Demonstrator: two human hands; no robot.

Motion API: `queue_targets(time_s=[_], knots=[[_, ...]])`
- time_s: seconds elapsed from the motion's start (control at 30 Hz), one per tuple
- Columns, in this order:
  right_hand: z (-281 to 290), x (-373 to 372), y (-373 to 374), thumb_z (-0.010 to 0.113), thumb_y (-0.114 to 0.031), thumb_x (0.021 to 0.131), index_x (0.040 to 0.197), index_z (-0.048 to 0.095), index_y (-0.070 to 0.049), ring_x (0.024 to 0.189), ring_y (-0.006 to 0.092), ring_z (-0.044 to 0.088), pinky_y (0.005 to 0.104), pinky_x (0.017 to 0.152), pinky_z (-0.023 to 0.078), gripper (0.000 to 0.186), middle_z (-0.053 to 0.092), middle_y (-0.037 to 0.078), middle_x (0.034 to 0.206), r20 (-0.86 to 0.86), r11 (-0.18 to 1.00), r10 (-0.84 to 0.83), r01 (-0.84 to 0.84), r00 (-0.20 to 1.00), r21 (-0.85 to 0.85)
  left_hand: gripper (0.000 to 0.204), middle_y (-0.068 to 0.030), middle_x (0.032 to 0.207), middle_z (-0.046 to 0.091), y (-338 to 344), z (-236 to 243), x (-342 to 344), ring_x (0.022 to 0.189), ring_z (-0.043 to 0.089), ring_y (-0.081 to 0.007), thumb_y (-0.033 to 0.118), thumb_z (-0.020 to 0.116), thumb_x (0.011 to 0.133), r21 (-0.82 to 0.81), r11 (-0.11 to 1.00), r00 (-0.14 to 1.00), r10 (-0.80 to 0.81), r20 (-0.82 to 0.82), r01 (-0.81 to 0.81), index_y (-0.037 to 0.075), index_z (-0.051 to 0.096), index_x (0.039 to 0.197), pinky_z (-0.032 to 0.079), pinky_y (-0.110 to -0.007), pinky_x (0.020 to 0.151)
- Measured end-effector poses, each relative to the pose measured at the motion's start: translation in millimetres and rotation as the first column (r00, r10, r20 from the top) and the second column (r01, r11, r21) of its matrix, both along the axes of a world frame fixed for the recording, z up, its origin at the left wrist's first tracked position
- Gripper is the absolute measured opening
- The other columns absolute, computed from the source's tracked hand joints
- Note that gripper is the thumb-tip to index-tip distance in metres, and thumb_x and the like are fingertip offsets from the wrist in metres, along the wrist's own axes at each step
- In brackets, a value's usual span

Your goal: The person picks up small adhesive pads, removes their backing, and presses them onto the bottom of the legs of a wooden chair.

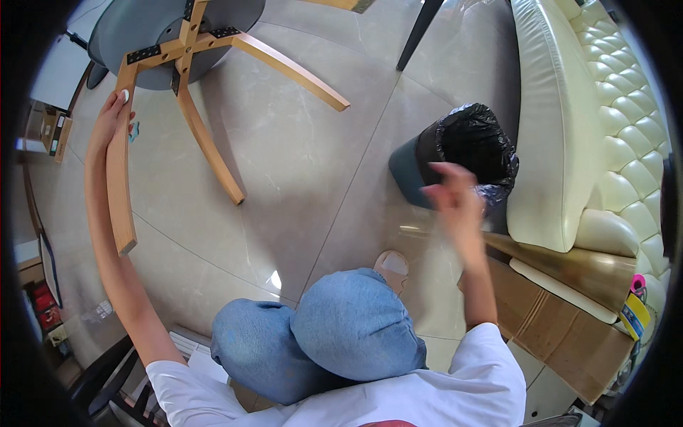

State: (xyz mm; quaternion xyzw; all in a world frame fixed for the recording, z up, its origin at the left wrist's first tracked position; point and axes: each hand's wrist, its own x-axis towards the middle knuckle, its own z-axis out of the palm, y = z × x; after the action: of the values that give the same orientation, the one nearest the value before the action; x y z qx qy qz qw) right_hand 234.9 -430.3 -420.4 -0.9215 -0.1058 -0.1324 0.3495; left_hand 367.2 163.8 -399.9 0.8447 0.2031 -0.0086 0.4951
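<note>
Nearest to us are our own knees in blue denim trousers [324,334], bent up under the camera, and from there we look down on a pale polished tile floor [299,164]. Our left hand [112,117] is stretched far out to the left and forward, and its fingers are closed around the upper part of one curved light-wooden leg [119,178] of an overturned chair with a dark grey round seat [142,28]; the thumb with its pale nail lies on the top of this leg. The long axis of the held leg runs almost straight from the hand toward us, ending free above the floor, while the other wooden legs [284,67] spread away to the right from the black metal brackets [146,53] at the centre. So the chair lies forward and left, and the left hand is clearly the nearer one: it already touches it. Our right hand [455,199] is well apart from the chair, raised in the air in front of a dark bin lined with a black plastic bag [469,146] (the bin stands just beside a cream leather sofa [562,128]). This hand is blurred; it seems loosely open and holds nothing we can see.
</note>
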Motion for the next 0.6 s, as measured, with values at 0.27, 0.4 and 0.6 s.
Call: queue_targets(time_s=[0.27,0.4,0.6], knots=[[-224.9,162.4,50.3,0.053,-0.017,0.087,0.122,0.036,-0.008,0.05,0.0299,0.045,0.0377,0.051,0.038,0.04,0.048,0.018,0.059,-0.328,0.959,0.005,0.089,0.945,0.27,0.038,0.0018,0.083,0.053,-28.6,0.1,2.3,0.07,0.055,-0.0067,0.041,0.049,0.088,-0.012,0.997,0.997,0.074,0.002,-0.074,0.014,0.048,0.115,0.045,-0.02,0.053],[-250.0,201.2,65.7,0.051,-0.016,0.087,0.113,0.044,-0.006,0.056,0.0296,0.051,0.0358,0.055,0.041,0.029,0.053,0.016,0.061,-0.282,0.941,0.124,-0.022,0.952,0.338,0.037,0.0019,0.083,0.052,-20.4,6.2,-2.4,0.069,0.055,-0.0066,0.042,0.048,0.088,0.011,0.997,0.997,0.077,-0.011,-0.077,0.015,0.048,0.114,0.046,-0.021,0.053],[-249.1,214.4,58.3,0.049,-0.007,0.087,0.093,0.053,-0.002,0.062,0.0189,0.056,0.0292,0.06,0.044,0.01,0.056,0.011,0.065,-0.17,0.955,0.202,-0.156,0.965,0.251,0.043,0.0017,0.085,0.054,-21.3,12.1,-4.0,0.071,0.055,-0.0061,0.044,0.049,0.087,0.047,0.999,0.999,0.03,-0.036,-0.029,0.013,0.047,0.116,0.045,-0.02,0.053]])
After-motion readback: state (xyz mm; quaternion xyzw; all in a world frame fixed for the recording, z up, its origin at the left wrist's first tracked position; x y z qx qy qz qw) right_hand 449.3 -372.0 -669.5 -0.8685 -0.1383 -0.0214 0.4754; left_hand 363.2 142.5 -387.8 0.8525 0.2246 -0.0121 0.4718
